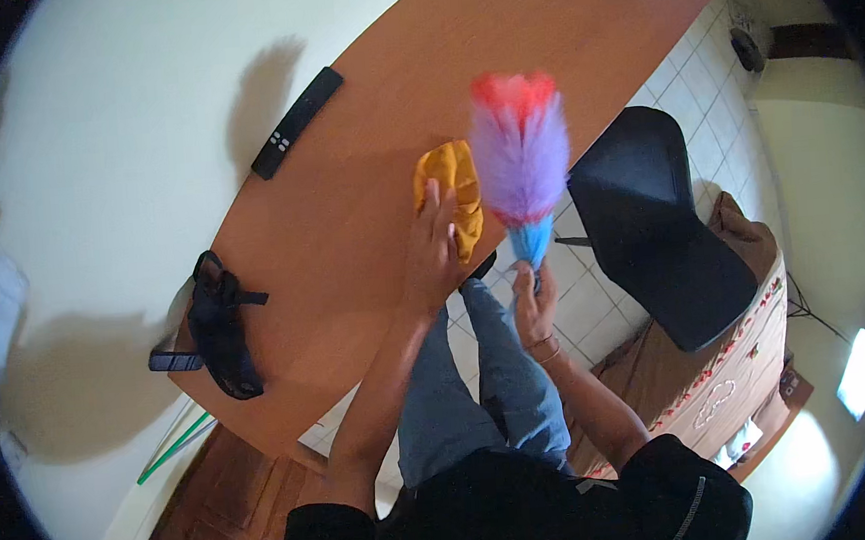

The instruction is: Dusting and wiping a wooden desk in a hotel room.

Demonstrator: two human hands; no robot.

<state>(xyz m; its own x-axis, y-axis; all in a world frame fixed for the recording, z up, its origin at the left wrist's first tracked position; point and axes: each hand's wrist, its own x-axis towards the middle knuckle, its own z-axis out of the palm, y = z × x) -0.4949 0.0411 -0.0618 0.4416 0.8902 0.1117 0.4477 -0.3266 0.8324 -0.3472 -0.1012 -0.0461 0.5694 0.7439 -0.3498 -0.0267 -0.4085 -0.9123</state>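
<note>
My left hand (433, 251) is on the brown wooden tabletop (354, 223), its fingers and thumb on a bunched mustard-yellow cloth (464, 185). Part of the cloth is hidden under the fingers. In my right hand (536, 304) is the handle of a fluffy duster (522, 151), held upright in view beside the table's right edge. Its head is red at the tip, lilac along the middle and blue near the handle. The duster's head looks slightly blurred and overlaps the table edge.
A long black object (298, 123) with small grey marks lies along the wall side. Black fabric with a strap (223, 337) sits at the near left corner, beside a small black object (175, 359). A black chair (647, 217) stands right, before a bed with a flowered cover (711, 378).
</note>
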